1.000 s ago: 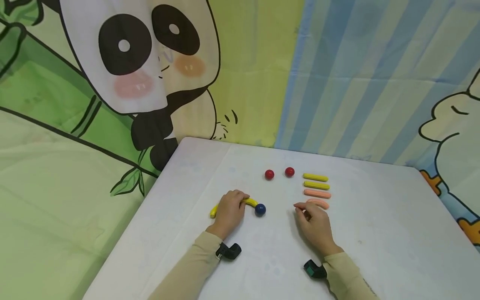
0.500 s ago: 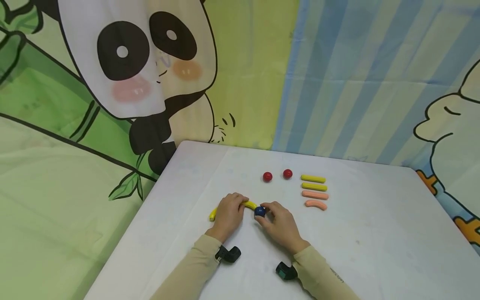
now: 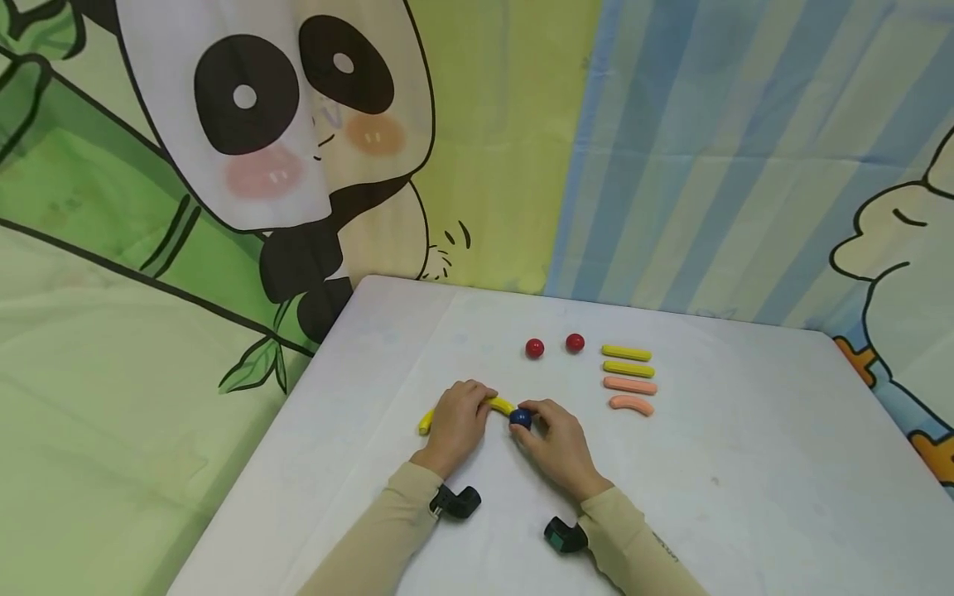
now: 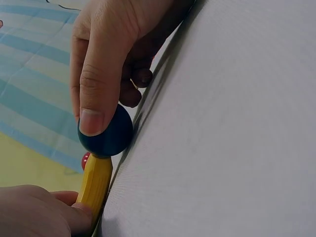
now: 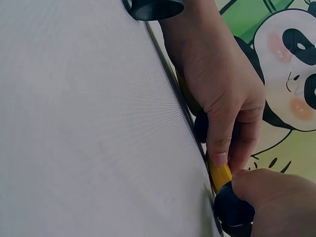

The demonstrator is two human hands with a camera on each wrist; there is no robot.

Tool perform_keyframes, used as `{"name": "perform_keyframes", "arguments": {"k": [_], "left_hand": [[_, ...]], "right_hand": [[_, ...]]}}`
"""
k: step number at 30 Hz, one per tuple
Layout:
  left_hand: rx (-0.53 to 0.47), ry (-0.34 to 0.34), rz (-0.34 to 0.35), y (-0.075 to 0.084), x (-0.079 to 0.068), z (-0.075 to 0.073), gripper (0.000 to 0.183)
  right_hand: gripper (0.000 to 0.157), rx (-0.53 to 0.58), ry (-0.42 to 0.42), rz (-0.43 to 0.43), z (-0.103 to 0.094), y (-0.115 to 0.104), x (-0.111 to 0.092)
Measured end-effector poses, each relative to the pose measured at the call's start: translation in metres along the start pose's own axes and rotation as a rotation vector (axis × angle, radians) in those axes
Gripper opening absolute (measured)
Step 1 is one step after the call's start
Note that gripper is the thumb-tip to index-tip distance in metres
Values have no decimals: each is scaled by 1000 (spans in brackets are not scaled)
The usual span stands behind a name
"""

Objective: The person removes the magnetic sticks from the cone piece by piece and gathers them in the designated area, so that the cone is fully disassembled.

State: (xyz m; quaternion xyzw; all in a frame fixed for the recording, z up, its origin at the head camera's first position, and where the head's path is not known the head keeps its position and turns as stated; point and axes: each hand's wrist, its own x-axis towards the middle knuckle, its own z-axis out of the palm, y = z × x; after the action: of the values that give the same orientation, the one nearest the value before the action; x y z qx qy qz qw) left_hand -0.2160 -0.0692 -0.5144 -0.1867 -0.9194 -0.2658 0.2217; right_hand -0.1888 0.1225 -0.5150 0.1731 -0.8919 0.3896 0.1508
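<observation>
My left hand [image 3: 456, 418] pinches a curved yellow stick [image 3: 502, 406] near its right end, as the right wrist view shows too. The thumb and fingers of my right hand [image 3: 557, 447] hold a dark blue ball [image 4: 111, 136]. That ball meets the tip of the yellow stick [image 4: 96, 180] in the left wrist view. More yellow [image 3: 426, 422] sticks out to the left of my left hand, its middle hidden under the palm. Behind the left hand in the right wrist view, a dark round piece [image 5: 200, 128] shows partly, close to the yellow.
Two red balls [image 3: 534, 348] lie farther back on the white table [image 3: 745, 463]. Right of them is a column of two straight yellow sticks [image 3: 628, 369], a straight pink stick [image 3: 629, 385] and a curved pink stick [image 3: 631, 405]. A printed cloth backdrop [image 3: 507, 149] rises behind the table.
My right hand has moved left from beside the curved pink stick and taken hold of the blue ball. The left hand has stayed on the yellow stick.
</observation>
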Motion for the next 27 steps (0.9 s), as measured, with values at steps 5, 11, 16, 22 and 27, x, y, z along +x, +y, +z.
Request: {"name": "perform_keyframes", "arguments": {"k": [5, 11, 16, 22, 27], "left_hand": [[3, -21, -19, -1, 0, 0, 15], [10, -35, -41, -1, 0, -1, 16], [22, -35, -56, -1, 1, -1, 16], [16, -47, -59, 2, 0, -2, 14], [10, -46, -64, 3, 0, -2, 14]], "right_hand": [[33, 1, -3, -5, -1, 1, 1], [32, 2, 25, 2, -2, 4, 2], [32, 53, 66, 59, -7, 11, 9], [35, 99, 87, 162, -15, 21, 22], [39, 59, 109, 201, -18, 34, 38]]}}
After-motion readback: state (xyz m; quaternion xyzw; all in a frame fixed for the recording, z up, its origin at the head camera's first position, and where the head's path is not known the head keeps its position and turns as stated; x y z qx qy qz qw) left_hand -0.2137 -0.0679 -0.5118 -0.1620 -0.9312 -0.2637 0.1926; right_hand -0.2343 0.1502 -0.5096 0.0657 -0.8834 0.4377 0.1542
